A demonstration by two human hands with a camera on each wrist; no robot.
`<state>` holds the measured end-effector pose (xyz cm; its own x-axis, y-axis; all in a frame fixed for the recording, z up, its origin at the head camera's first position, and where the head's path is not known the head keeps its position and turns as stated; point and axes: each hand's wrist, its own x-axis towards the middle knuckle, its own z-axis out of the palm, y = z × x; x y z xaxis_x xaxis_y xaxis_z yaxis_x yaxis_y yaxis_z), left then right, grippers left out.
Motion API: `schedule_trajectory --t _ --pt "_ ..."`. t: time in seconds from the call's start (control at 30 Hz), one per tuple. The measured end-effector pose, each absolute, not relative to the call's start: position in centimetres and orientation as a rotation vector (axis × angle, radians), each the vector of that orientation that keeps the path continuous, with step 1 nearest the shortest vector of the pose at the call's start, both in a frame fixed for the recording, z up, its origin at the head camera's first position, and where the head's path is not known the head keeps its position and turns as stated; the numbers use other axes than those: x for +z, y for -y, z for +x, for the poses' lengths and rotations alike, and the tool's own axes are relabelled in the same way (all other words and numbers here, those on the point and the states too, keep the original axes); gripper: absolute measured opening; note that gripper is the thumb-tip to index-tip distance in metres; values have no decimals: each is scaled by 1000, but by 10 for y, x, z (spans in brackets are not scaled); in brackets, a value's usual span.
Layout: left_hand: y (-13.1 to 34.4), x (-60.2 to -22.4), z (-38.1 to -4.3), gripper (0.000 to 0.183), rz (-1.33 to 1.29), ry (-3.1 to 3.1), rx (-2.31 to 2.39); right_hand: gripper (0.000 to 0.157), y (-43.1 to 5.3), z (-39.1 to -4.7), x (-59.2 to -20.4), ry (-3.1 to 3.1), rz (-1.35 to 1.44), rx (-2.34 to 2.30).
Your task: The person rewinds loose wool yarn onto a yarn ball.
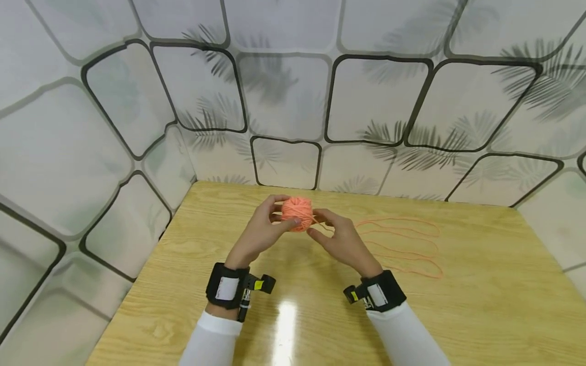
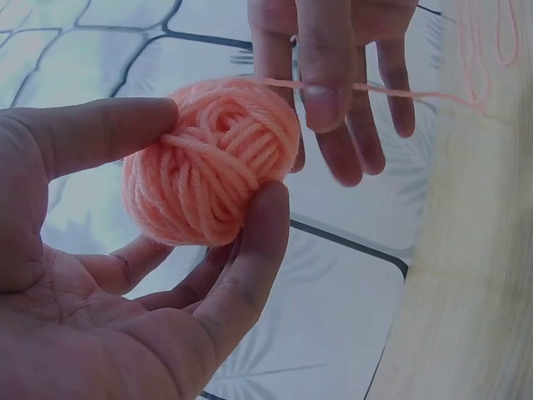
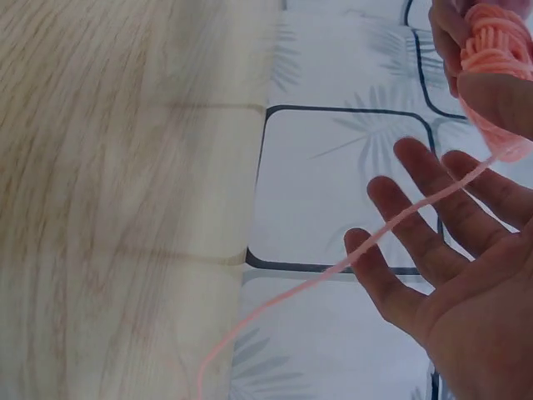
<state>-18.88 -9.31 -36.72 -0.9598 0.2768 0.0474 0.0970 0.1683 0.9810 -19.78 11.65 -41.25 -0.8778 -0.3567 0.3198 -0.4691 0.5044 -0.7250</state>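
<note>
A ball of coral-pink yarn (image 1: 297, 213) is held above the table by my left hand (image 1: 263, 226). In the left wrist view the thumb and fingers grip the yarn ball (image 2: 212, 162) from both sides. My right hand (image 1: 341, 239) is just right of the ball, its fingers spread and loosely bent. A single yarn strand (image 3: 400, 218) leaves the ball and runs across the right hand's fingers in the right wrist view, without those fingers closing round it. From there it leads down toward the table.
On the wooden table (image 1: 494, 284), loose loops of yarn (image 1: 412, 249) lie to the right of my right hand. Patterned wall covering (image 1: 284, 91) with leaf prints stands behind the table and along its left side. Each wrist wears a black strap (image 1: 224, 285) with a small camera.
</note>
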Motion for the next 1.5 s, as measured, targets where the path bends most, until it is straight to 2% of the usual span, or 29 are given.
schedule_trajectory --t 0.2,0.43,0.67,0.93,1.17,1.33,1.5 --pt "92 -364 -183 55 356 -2288 1898 30 -124 -189 -404 2567 649 1403" --pt "94 -363 -180 56 289 -2310 1945 25 -125 -185 -394 2545 648 1452" --pt "98 -358 -179 70 229 -2269 2003 21 -128 -191 -396 2451 714 1478" --pt "102 -361 -178 54 284 -2228 1952 14 -128 -192 -380 2364 722 1545" --pt "100 -359 -176 56 382 -1906 2056 16 -124 -177 -353 2339 706 1563" --pt "100 -355 -173 58 350 -1805 2087 17 -126 -175 -356 2359 636 1573" --pt "97 -353 -171 58 350 -1742 2109 17 -128 -184 -377 2359 593 1606"
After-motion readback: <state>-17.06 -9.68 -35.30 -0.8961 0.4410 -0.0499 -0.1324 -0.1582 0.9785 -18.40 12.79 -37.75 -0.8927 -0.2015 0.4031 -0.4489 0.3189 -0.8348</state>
